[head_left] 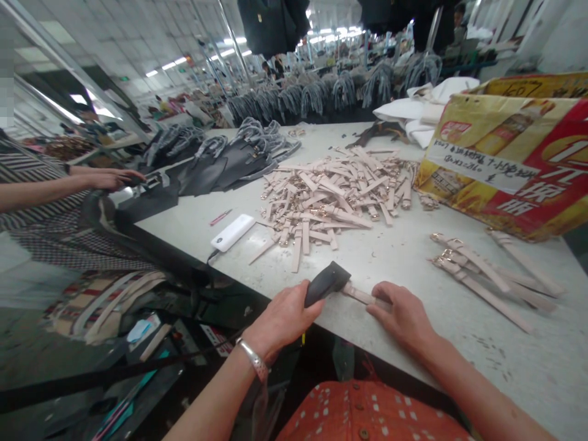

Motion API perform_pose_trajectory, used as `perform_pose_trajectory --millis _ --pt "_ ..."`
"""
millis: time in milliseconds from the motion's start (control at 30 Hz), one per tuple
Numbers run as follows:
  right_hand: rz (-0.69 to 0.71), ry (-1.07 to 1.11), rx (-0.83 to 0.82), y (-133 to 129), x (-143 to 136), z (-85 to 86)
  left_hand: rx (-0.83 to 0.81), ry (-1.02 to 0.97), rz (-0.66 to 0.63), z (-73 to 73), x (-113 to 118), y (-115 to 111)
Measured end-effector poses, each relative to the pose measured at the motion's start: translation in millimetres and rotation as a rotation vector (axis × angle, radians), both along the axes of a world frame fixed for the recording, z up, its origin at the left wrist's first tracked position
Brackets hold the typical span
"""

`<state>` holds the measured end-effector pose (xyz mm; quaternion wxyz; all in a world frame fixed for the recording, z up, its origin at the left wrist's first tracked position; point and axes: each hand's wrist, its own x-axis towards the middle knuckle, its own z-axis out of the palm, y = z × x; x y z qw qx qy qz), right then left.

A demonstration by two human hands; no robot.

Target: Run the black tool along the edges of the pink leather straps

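One left hand (285, 315) is clasping a black oblong (327, 284), the right hand (405, 313) a flat strap (359, 295); a cardboard carton (487, 144) is standing beyond.

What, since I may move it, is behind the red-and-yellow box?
White material shows past the left edge of the box; whatever else is behind it is covered.

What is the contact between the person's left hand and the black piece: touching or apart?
Touching. The head view shows the left hand gripping the black piece at its nearer end, while the far end juts out past the hand.
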<state>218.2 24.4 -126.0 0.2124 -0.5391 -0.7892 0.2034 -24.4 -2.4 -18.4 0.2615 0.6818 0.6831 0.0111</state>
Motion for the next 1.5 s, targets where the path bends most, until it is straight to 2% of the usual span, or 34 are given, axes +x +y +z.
perform_pose_trajectory --millis 133,333,600,767,967,1200,1367,1433,1500 --pt "0.005 -0.124 0.097 -5 8 7.3 0.011 -0.050 0.011 -6.6 1 1" --pt "0.072 -0.294 0.069 -9 -1 23.9 0.016 -0.089 0.050 -16.2 -2 -5" --pt "0.000 -0.411 0.140 -3 -23 21.0 0.013 -0.175 0.095 -19.5 -4 -7" --pt "0.044 -0.354 0.155 4 -28 9.9 0.007 -0.199 0.128 -22.5 -6 -10" --pt "0.062 -0.236 0.045 10 -34 3.7 0.016 -0.213 0.112 -23.6 -9 -12" --pt "0.052 -0.226 -0.014 11 -38 14.2 -0.020 -0.276 0.108 -23.5 -8 -10" --pt "0.072 -0.226 -0.063 12 -45 26.3 -0.055 -0.282 0.095 -29.5 -10 -6" --pt "0.062 -0.172 -0.065 15 -38 29.0 -0.052 -0.275 0.098 -32.3 -9 -5" --pt "-0.009 -0.095 -0.037 22 -20 31.5 -0.062 -0.278 0.067 -34.2 -7 -6"
